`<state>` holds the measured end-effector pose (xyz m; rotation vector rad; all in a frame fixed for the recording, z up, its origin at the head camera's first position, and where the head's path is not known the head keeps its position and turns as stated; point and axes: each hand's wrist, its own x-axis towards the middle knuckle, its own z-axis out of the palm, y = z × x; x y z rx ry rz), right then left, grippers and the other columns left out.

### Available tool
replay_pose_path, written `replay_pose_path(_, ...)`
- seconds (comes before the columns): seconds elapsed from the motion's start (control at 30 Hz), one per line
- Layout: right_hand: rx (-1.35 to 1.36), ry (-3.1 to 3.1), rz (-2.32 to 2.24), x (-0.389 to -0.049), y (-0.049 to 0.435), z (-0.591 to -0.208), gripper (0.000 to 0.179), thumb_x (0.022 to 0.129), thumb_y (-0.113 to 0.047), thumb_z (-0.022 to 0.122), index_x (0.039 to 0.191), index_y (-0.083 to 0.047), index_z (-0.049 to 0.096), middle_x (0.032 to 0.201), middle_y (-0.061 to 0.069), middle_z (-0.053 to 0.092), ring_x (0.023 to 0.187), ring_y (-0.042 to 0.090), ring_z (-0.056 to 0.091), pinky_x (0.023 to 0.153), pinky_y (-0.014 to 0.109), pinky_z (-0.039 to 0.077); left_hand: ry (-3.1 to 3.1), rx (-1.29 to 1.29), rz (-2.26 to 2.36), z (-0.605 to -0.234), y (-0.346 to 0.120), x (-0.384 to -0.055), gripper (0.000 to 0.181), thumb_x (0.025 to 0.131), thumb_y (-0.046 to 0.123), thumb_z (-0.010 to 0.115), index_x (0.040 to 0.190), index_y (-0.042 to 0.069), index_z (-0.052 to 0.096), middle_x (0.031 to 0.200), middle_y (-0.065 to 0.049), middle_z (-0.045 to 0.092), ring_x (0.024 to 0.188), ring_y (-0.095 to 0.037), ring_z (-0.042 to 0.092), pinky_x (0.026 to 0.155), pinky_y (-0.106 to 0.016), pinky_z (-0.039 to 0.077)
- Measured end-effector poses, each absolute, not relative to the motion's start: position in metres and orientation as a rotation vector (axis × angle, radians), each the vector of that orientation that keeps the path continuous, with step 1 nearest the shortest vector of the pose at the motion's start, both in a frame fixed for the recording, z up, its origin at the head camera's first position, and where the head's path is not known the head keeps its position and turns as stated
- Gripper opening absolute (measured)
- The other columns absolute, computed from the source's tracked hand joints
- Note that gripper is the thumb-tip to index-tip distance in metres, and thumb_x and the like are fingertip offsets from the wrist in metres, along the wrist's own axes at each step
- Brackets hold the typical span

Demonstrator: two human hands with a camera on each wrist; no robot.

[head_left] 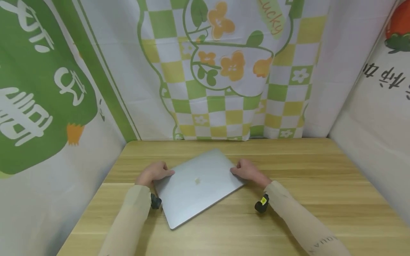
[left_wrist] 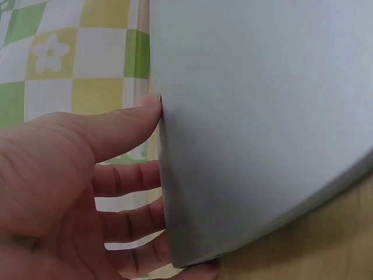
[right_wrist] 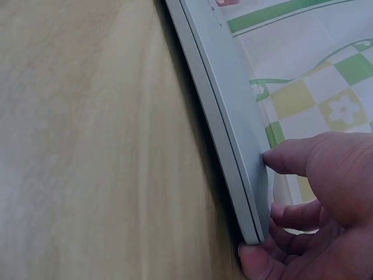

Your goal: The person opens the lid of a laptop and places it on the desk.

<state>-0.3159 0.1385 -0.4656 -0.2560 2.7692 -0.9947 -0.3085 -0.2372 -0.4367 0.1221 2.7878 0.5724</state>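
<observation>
A closed silver laptop point(head_left: 201, 190) with a small logo on its lid lies turned at an angle over the middle of the wooden table. My left hand point(head_left: 156, 171) holds its left edge. In the left wrist view the thumb point(left_wrist: 125, 128) meets the lid's rim and the other fingers curl beneath the edge. At the opposite side my right hand point(head_left: 249, 171) grips near the right corner. The right thumb point(right_wrist: 285, 157) presses on the lid and a fingertip point(right_wrist: 256, 259) sits under the corner. A dark shadow runs below the laptop's long near edge in the right wrist view.
The wooden table point(head_left: 307, 209) spreads out around the laptop. Behind it hangs a green and yellow checked cloth point(head_left: 214, 103). Printed fabric walls point(head_left: 41, 89) stand at the left and right. Each wrist carries a small black camera point(head_left: 262, 204).
</observation>
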Motion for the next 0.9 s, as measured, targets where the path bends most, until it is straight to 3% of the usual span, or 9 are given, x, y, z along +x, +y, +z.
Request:
replay_pose_path(0.47,-0.217,2.814,-0.929,-0.307,0.159,-0.463,0.044,0.093,-0.031,0.064,0.058,-0.016,0.041,0.051,-0.006,0.035,0.048,0.009,0.034,0.044,0.021,0.029,2.756,0.106,0.626,-0.440,-0.217,-0.318,0.046,0.093,0.042,0.064,0.112,-0.001,0.063,0.106,-0.016,0.067,0.087,-0.025,0.062,0.065,-0.034,0.054)
replay_pose_path(0.9,-0.229,2.804,-0.958,-0.305,0.178,-0.466,0.042,0.093,-0.032,0.064,0.061,-0.016,0.043,0.054,-0.005,0.037,0.049,0.009,0.036,0.044,0.022,0.032,2.792,0.161,0.634,-0.439,-0.201,-0.322,0.044,0.092,0.042,0.065,0.106,0.001,0.064,0.098,-0.012,0.067,0.082,-0.022,0.059,0.064,-0.031,0.050)
